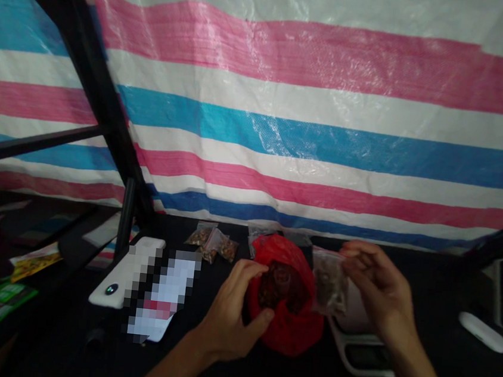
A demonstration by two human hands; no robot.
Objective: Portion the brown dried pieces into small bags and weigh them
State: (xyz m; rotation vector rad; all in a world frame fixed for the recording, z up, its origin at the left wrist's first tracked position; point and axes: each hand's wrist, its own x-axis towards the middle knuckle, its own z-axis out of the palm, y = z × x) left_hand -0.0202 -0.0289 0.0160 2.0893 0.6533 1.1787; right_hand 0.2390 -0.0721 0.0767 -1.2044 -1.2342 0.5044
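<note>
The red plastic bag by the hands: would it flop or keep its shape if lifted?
Probably floppy: the thin red plastic bag creases where the left hand grips it. The dark lumpy contents look loose, so they may shift and sag it. Its weight is hard to judge.

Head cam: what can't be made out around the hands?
Head view:
Dark lumps in the red plastic bag: partly hidden by the left hand and bag folds.
Contents of the clear zip bag, pinched by the right hand: too small and blurred to identify.
Display of the white digital scale: too dark to read.
</note>
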